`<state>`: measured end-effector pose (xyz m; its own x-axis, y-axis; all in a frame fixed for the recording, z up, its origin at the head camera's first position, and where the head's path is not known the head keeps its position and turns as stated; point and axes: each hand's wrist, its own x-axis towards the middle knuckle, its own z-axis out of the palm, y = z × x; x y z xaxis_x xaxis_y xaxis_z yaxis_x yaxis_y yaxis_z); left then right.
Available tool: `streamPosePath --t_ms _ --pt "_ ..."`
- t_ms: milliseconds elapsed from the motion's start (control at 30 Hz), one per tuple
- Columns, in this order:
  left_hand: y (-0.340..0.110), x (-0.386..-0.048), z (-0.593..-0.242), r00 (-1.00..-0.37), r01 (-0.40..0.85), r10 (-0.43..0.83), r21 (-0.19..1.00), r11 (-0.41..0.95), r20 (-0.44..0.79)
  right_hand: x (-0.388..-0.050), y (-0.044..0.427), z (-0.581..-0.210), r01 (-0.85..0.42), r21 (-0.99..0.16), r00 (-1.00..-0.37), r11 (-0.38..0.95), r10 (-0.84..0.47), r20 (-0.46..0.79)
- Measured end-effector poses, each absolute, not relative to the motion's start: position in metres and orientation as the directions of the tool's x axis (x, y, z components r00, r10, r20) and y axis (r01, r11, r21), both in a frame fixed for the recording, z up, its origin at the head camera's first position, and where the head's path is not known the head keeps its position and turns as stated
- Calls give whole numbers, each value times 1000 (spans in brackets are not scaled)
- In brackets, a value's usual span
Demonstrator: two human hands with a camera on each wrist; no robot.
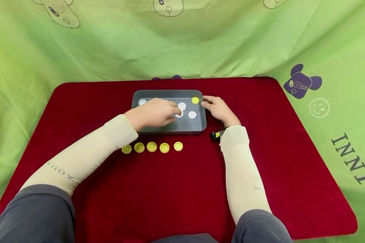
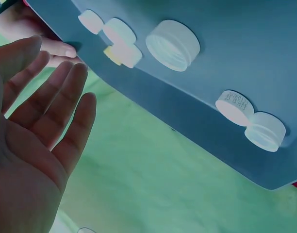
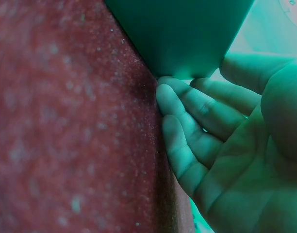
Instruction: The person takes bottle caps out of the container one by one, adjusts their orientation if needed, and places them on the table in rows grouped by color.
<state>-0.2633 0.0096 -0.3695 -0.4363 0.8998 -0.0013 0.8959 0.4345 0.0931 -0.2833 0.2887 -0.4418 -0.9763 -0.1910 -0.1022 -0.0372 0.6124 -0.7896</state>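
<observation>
In the head view my left hand (image 1: 155, 113) reaches over the grey tray (image 1: 187, 126), its fingertips above a white cap near other white caps (image 1: 192, 115). The left wrist view shows that hand (image 2: 39, 141) with parted, slightly bent fingers and nothing between them; beside it, white caps (image 2: 173, 46) lie in the tray (image 2: 211, 63). A yellow cap (image 1: 195, 100) is in the tray's back right corner. At the tray's right side, my right hand (image 1: 219, 109) touches the rim; in the right wrist view its extended fingers (image 3: 202, 104) rest against the outer wall (image 3: 182, 39).
Several yellow caps (image 1: 151, 146) stand in a row on the red tabletop (image 1: 182, 189) in front of the tray. A black device (image 1: 214, 136) is at the right wrist. Green printed cloth (image 1: 231, 44) hangs behind and beside the table.
</observation>
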Motion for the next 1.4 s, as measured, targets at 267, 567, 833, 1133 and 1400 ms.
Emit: streamPosePath --t_ms 267,567,833,1133,1400 --pt "15 -275 -365 -463 880 886 104 463 -27 -286 288 -438 -46 -797 -981 602 -179 -79" --pt "19 -281 -367 -467 875 883 116 470 -51 -285 288 -439 -30 -794 -979 607 -180 -101" --pt "29 -291 -368 -478 862 873 140 488 -96 -285 286 -439 -33 -795 -978 606 -182 -98" --pt "46 -307 -374 -490 856 867 136 498 -90 -283 286 -439 -17 -794 -977 607 -181 -117" --pt "58 -314 -380 -494 849 859 136 510 -136 -282 285 -441 -20 -793 -978 609 -177 -111"
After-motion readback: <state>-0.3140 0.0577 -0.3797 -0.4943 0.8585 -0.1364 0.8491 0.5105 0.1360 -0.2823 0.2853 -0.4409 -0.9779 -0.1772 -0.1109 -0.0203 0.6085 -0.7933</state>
